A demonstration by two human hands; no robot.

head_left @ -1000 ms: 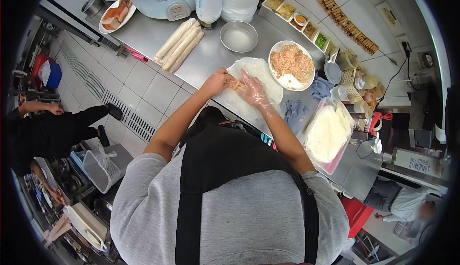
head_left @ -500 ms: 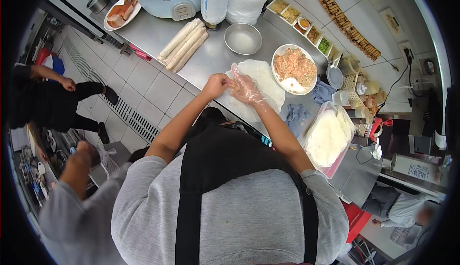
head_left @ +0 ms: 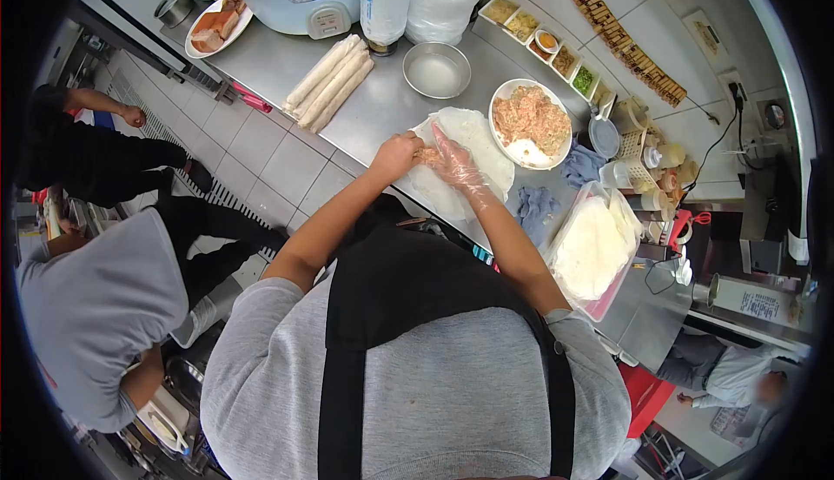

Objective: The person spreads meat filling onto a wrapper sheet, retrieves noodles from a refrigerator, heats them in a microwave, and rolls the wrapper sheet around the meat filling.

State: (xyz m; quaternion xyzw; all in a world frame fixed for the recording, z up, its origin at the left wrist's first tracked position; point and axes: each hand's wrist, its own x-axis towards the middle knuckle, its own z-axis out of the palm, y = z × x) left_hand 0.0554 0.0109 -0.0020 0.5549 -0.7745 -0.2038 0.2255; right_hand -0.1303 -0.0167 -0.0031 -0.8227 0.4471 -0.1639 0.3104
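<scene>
1. On the worktop (head_left: 365,124), near its front edge: a thin, pale, roughly round sheet (head_left: 486,145), bearing a short run of pinkish filling (head_left: 427,158) toward its left side.
2. Left hand (head_left: 397,155), bare: fingers bent and drawn together at the filling's left end. Cannot tell whether pinching filling, sheet or nothing.
3. Right hand (head_left: 455,165), in a clear thin glove: set over the sheet just right of the filling, one digit stretched away from the body. Cannot tell whether grasping the filling or only touching alongside.
4. Key relation: filling squarely in the narrow gap between both hands, about equally near to each. Long axis seemingly crosswise, from left hand to right; too much covered to fix the angle.
5. Most of the sheet's bare surface to the right of the filling, partly under the gloved hand.
6. Just beside the sheet's far right edge: a white bowl (head_left: 527,154) of similar pinkish mixture, nearer the right hand.
7. Beyond the left hand, well apart: pale rolls (head_left: 330,83) side by side, slanting away toward the right. Next to these, a round metal pan (head_left: 439,94).
8. Farther right: a crumpled blue cloth (head_left: 537,211), then stacked pale sheets (head_left: 595,250).
</scene>
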